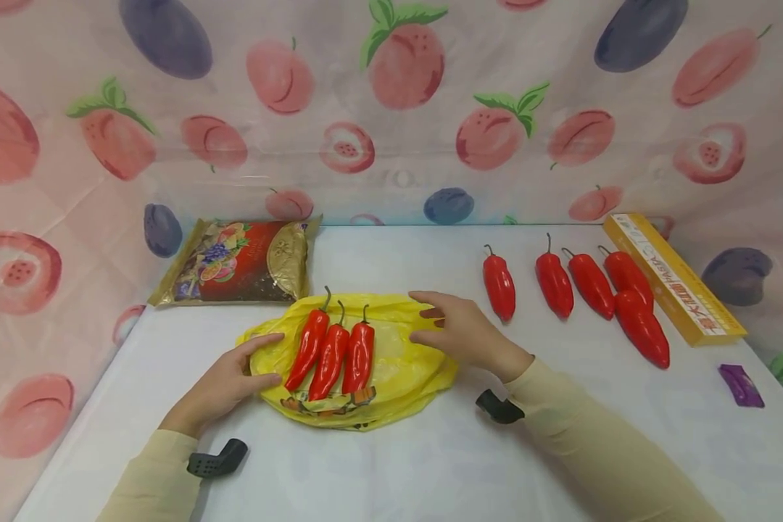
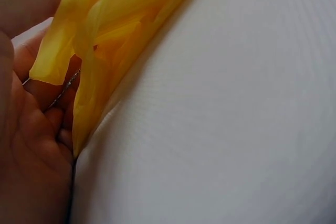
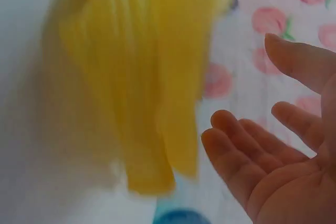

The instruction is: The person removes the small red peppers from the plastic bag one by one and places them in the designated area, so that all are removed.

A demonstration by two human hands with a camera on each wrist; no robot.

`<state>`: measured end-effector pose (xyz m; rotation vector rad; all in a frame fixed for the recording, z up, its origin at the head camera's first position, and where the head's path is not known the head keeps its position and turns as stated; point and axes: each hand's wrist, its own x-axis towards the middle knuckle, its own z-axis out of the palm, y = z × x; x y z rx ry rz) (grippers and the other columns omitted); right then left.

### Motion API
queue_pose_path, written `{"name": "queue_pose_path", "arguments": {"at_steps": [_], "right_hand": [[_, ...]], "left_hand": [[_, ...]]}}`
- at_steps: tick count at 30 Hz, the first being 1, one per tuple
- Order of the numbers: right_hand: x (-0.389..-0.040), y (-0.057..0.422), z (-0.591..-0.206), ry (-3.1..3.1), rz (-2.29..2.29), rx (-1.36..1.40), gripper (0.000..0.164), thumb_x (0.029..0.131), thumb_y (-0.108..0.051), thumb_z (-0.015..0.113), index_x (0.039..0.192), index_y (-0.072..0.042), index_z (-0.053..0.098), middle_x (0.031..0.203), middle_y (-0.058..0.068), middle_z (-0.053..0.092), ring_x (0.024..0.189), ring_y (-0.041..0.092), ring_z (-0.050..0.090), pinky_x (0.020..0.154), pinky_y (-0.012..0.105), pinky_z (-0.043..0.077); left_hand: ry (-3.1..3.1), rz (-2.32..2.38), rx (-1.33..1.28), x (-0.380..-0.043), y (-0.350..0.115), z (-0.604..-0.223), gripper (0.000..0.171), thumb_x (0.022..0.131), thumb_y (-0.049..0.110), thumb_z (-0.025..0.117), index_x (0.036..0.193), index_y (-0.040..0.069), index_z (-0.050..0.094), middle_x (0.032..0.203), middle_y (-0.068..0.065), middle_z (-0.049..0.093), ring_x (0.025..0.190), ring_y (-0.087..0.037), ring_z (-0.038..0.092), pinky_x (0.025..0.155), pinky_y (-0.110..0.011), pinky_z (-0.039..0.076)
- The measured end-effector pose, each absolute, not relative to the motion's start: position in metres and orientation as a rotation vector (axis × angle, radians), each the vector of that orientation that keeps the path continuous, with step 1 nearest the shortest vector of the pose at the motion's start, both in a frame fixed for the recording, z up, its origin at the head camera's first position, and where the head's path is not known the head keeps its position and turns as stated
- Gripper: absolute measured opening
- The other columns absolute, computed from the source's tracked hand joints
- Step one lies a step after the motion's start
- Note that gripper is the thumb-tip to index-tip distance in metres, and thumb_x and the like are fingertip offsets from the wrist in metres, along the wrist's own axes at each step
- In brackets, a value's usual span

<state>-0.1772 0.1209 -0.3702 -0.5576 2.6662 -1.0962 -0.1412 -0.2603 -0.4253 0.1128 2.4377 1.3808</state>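
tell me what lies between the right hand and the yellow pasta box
In the head view, five red peppers lie on the white table between the right hand and the yellow pasta box.

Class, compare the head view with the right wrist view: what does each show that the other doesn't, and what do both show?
Only the head view: the left hand, eight red peppers, the gold packet, the yellow box and the small purple packet.

Only the right wrist view: the palm of the right hand, facing the camera.

Both: the right hand itself, the yellow bag, the fruit-print cloth and the white tabletop.
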Motion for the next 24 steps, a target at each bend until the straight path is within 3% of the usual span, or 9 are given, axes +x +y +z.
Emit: {"name": "queue_pose_path", "arguments": {"at_steps": [9,17,24], "right_hand": [[-0.176,0.07,-0.388,2.602,-1.075,-0.607,0.065,0.089,-0.025,0.078,0.145,-0.007,0.051,0.142,0.01,0.055,0.108,0.024,0.065,0.089,0.036,0.056],[-0.176,0.051,-0.394,2.549,-1.064,-0.612,0.068,0.088,-0.03,0.079,0.147,-0.009,0.051,0.134,0.007,0.057,0.1,0.019,0.059,0.085,0.028,0.054],[-0.175,0.041,-0.399,2.52,-0.996,-0.616,0.071,0.088,-0.033,0.079,0.149,-0.014,0.049,0.131,0.004,0.059,0.109,0.018,0.053,0.089,0.027,0.051]], "left_hand": [[2.438,1.36,0.089,-0.141,-0.262,-0.426,0.074,0.087,0.031,0.078,0.151,0.015,0.045,0.157,-0.023,0.029,0.14,-0.043,0.028,0.112,-0.066,0.022],[2.441,1.362,0.094,-0.141,-0.261,-0.426,0.074,0.087,0.031,0.078,0.151,0.015,0.045,0.156,-0.023,0.03,0.14,-0.042,0.03,0.112,-0.066,0.023],[2.455,1.349,0.106,-0.142,-0.26,-0.424,0.074,0.086,0.032,0.079,0.15,0.015,0.046,0.157,-0.023,0.029,0.142,-0.045,0.024,0.111,-0.07,0.017]]}}
